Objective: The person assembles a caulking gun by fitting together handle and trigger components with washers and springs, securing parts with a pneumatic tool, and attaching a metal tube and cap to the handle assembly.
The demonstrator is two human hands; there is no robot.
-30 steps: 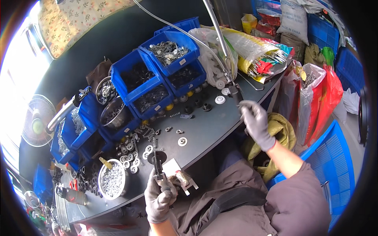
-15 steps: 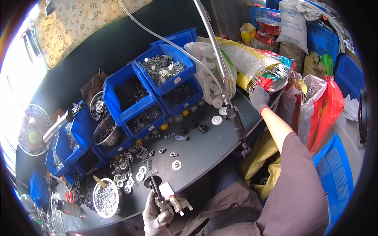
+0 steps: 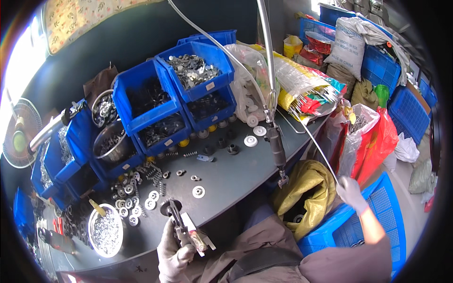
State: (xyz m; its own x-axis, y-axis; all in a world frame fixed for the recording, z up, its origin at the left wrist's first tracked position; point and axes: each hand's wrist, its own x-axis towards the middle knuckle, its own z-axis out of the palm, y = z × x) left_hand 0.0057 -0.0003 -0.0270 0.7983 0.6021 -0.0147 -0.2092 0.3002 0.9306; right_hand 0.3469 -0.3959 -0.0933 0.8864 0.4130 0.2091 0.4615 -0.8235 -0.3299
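My gloved left hand (image 3: 173, 252) is closed around a metal handle assembly (image 3: 178, 226) at the table's front edge. A black disc (image 3: 171, 207) sits at its upper end, and a pale flat piece and a brownish part show beside my fingers. Out to the right, my gloved right hand (image 3: 351, 193) is closed on the lower end of a long thin metal rod (image 3: 322, 154). The rod slants up and left toward a bundle of rods (image 3: 306, 101) in a yellow and clear plastic wrap. A bent rod end (image 3: 293, 126) shows at the table edge beside it.
Stacked blue bins (image 3: 155, 125) of small metal parts stand along the back. A hanging power screwdriver (image 3: 276, 146) is over the right table edge. Washers, springs and a white bowl (image 3: 107, 231) of small parts lie left. Below right are a yellow sack (image 3: 309, 188) and blue crate (image 3: 377, 217).
My right hand has moved from the rod bundle down and right, drawing a rod along. My left hand keeps its hold on the handle assembly. The whole view has shifted right.
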